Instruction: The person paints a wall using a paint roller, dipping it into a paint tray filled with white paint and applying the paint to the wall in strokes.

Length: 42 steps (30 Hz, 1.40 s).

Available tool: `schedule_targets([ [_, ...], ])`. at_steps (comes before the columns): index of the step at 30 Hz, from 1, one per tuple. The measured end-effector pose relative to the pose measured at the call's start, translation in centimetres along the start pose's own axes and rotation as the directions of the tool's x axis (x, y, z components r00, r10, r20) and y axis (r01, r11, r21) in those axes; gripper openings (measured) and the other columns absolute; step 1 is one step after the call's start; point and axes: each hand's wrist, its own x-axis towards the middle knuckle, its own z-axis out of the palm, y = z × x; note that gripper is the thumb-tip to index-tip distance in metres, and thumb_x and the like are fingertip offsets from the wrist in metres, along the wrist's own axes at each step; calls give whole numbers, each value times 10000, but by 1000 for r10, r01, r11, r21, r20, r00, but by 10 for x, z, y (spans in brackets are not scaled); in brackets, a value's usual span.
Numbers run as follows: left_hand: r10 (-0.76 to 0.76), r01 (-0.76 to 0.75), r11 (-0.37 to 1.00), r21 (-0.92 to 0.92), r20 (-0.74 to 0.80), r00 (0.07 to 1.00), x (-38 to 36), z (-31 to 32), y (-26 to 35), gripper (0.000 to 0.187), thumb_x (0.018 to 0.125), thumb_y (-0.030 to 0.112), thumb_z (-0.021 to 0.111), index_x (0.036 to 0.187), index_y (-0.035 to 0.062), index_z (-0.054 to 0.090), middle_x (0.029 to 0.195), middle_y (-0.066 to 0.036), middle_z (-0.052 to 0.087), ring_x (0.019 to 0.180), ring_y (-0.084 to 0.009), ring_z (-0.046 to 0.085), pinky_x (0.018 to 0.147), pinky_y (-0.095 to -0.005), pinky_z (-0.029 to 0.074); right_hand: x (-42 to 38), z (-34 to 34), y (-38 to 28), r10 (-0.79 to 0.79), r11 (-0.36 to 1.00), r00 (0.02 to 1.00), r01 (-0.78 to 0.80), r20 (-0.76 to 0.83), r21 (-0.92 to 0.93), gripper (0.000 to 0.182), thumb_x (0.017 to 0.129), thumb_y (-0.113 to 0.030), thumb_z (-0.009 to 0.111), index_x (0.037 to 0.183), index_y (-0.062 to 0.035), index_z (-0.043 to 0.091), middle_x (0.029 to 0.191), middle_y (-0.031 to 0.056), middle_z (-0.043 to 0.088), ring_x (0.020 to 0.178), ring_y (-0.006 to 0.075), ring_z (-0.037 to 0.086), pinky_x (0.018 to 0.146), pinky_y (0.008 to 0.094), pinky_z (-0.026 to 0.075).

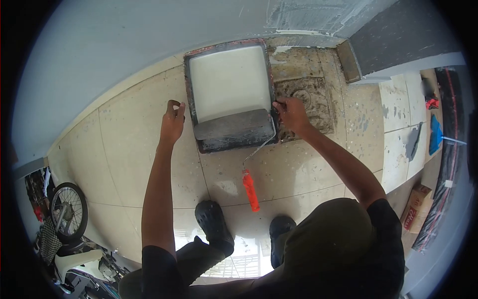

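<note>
Dark, smeared tray [214,146] on floor [134,149] near wall [109,74], smooth off-white paint [229,79] inside. Grey roller [231,124] along near edge, orange handle [251,192] beyond. Right hand [294,114]: fingers pinched on right rim. Left hand [172,122]: fingers half-curled, empty, beside left rim.

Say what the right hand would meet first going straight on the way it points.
The right hand would first meet the tray's right rim, which it seems to touch, though depth is unclear.

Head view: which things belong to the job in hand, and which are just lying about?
In the job:
paint tray, right hand at its rim
roller with orange handle

Apparently just lying about:
motorcycle
cardboard box
blue item
</note>
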Motion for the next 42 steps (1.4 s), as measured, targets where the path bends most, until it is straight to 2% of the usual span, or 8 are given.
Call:
schedule_targets([
  [2,20,-19,996,83,-2,1000,-15,-40,-3,370,1045,339,481,1253,34,462,626,-150,549,564,-278,530,609,-397,428,0,-20,-20,-73,809,981,165,182,-564,444,980,-293,628,733,76,625,722,237,644,702,413,651,700,456,522],
  [5,104,-115,941,319,50,993,-63,-131,42,374,1048,318,477,1310,51,454,622,-137,533,565,-283,532,621,-399,430,-3,-56,-99,145,714,831,288,538,-638,527,1007,-379,575,752,78,631,773,224,685,659,369,691,664,448,553],
  [9,81,-88,975,203,41,996,-139,-224,96,391,1040,281,513,1347,44,456,675,-69,531,509,-129,431,558,-323,403,-55,-36,-146,517,840,398,-67,758,-538,533,952,-432,632,860,93,639,810,173,721,552,216,715,478,336,555],
  [11,69,-71,994,77,30,997,-178,-250,128,403,1035,273,529,1355,39,456,697,-44,533,507,-85,399,535,-292,387,-118,18,-116,644,764,283,-286,711,-578,610,904,-497,667,1019,102,635,878,209,721,641,281,731,495,373,568],
  [14,125,-174,901,-396,-146,981,-211,-251,176,419,1017,260,566,1354,32,464,758,-20,553,523,-50,396,513,-243,367,-208,87,-65,622,759,385,-512,682,-403,600,835,-482,758,1145,6,601,895,184,676,720,284,701,602,396,577],
  [18,280,-271,958,94,-104,954,-198,-225,163,517,979,212,604,1425,68,386,879,-128,669,534,-202,592,593,-349,494,-241,114,-57,619,507,527,-835,582,216,280,892,-286,721,972,-57,581,754,84,604,570,212,606,569,398,558],
  [30,327,-271,894,356,-108,939,-186,-244,143,682,971,317,592,1539,140,260,1085,-223,651,829,-388,686,749,-471,568,-171,106,-128,544,642,732,-678,411,358,173,937,-191,570,894,-43,491,665,80,537,496,188,548,430,377,484],
  [42,172,-95,873,479,-120,978,-182,-264,109,749,956,363,603,1569,162,221,981,-218,649,886,-407,669,815,-501,545,-51,107,-125,585,623,696,-714,415,319,190,921,-144,609,930,11,500,674,111,537,518,215,550,442,377,466],
])
